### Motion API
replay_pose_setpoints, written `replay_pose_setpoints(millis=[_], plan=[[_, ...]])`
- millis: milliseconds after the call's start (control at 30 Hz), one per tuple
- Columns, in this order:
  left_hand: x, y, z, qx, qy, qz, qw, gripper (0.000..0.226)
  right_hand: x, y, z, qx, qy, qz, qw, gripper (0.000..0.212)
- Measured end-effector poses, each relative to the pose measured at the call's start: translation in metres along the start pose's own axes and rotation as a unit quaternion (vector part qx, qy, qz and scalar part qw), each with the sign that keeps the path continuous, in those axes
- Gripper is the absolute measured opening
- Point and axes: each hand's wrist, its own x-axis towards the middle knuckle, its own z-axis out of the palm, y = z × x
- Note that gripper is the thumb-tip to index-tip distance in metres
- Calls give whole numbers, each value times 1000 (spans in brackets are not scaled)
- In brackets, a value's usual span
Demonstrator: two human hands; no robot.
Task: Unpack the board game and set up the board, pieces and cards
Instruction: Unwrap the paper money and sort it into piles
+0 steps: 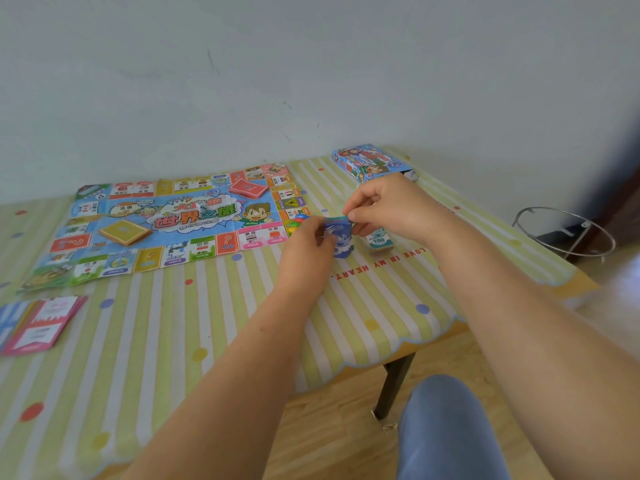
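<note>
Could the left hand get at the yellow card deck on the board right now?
Probably not at once: the left hand is in a grip on the blue money bundle with the right hand. Once freed, nothing blocks the yellow card deck.

One head-worn view looks forward and down, close over the striped table (pixel 214 306) toward the wall (pixel 242 81).

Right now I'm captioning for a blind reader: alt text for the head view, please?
Both hands, left and right, hold a blue wad of play money over a striped table. The board lies unfolded to the left with two card decks on it; the box sits behind.
</note>
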Motion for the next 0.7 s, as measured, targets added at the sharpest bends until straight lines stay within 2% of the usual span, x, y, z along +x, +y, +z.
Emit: replay_pose_setpoints(millis=[133,267,367,500,600,700], plan=[[1,-1,1,6,-2,-6,1000,14,1,1,-5,17,6,8,1000,13],[1,-1,1,4,-5,-8,1000,14,6,6,-17,-121,41,8,992,15],[1,-1,1,5,-7,-10,1000,14,9,9,-24,-232,3,44,972,16],[2,0,1,6,-12,-12,1000,14,7,8,-21,-318,-78,70,942,34],[2,0,0,3,-12,-13,1000,12,8,5,-18,-360,-85,76,926,43],[1,1,0,-2,-11,-15,1000,11,10,5,-16,-381,-89,84,917,40]])
